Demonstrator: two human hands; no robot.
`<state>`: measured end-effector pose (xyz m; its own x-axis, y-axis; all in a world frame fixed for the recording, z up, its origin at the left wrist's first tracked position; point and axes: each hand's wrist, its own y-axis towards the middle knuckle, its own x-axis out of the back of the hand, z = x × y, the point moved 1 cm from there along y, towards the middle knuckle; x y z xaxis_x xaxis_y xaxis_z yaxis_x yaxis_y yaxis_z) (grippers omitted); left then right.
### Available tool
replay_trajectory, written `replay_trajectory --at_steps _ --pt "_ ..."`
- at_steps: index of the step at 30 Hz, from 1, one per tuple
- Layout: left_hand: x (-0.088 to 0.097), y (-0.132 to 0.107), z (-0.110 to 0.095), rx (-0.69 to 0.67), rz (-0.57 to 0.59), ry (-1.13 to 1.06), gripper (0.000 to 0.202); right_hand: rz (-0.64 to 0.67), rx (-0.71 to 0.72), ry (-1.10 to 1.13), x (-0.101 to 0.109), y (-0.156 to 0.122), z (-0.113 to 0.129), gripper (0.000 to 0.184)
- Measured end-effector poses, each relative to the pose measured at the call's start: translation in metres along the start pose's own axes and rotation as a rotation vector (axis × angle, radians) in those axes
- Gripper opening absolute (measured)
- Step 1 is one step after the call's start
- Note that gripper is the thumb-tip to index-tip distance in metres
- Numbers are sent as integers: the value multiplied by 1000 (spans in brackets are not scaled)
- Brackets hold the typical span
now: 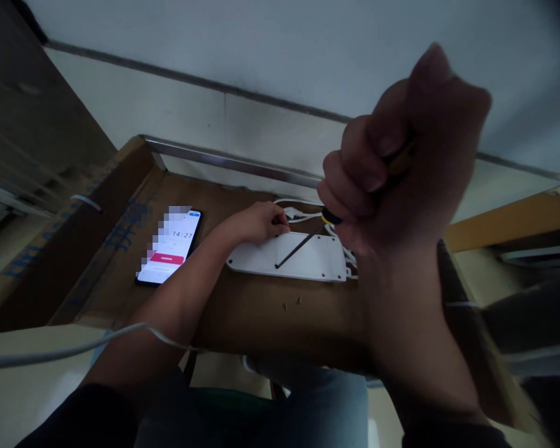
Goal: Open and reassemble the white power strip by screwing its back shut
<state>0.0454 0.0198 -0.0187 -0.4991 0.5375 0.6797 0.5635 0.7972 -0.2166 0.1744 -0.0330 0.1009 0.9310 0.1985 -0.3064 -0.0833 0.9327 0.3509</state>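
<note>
A white power strip lies with its screw-holed underside up on brown cardboard. My right hand is wrapped round a screwdriver with a black and yellow handle. Its long dark shaft slants down to the left, and the tip is at the strip's surface near the middle. My left hand rests at the strip's far edge with its fingers curled and pinched together; what is between them, if anything, is hidden. Two small screws lie on the cardboard in front of the strip.
A phone showing 14:27 lies left of the strip, partly behind my left forearm. White cable and a plug lie behind the strip. Raised cardboard sides flank the work surface. A pale cord crosses at lower left. Behind stands a white wall.
</note>
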Motion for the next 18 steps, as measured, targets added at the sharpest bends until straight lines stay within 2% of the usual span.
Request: replay_trajectory --at_steps 2,8,13,18 --pt "0 0 0 -5 4 2 27 0 38 -16 0 0 -2 69" --pt "0 -2 -1 -9 -9 22 29 -27 24 -108 -7 -2 8 73" --pt "-1 -2 0 -20 -9 24 30 -50 -77 -122 -11 -5 9 74" --pt "-4 1 5 -57 -5 -19 33 -13 -6 -127 -10 -9 6 67"
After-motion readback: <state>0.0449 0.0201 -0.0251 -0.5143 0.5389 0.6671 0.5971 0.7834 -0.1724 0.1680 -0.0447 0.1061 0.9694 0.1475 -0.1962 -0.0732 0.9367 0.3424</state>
